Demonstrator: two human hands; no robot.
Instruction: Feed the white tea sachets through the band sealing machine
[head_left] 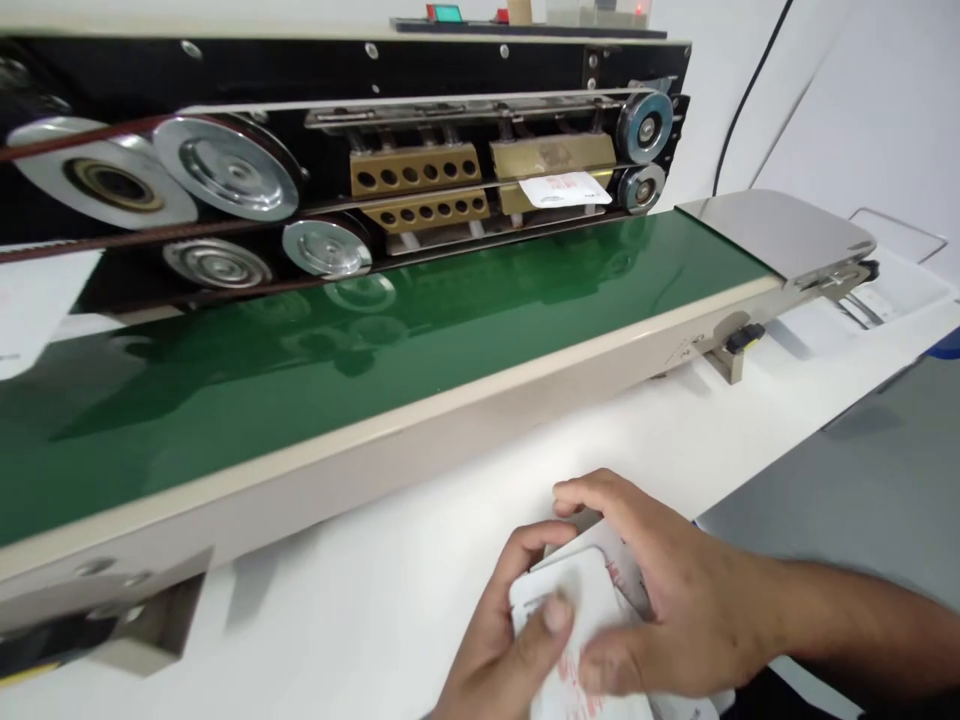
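Note:
Low in the head view, both hands are closed around a stack of small white packets [551,690] with red print and rounded corners. My left hand [502,630] grips the stack from the left, its thumb pressed on the top packet. From the right, my right hand [675,590] curves over the packets, with its thumb on the front one and its fingers behind. More packets show partly between and below the hands. Another white packet [566,189] is caught in the band of the sealing machine [420,70], above the green conveyor belt [465,310].
A large white packet or sheet [37,310] is at the machine's left end. Metal wheels [227,168] and brass heating blocks [416,170] line the machine. A grey end plate [780,235] ends the conveyor, with a white tray [900,290] beyond. Brackets hold the conveyor above the white table [360,600].

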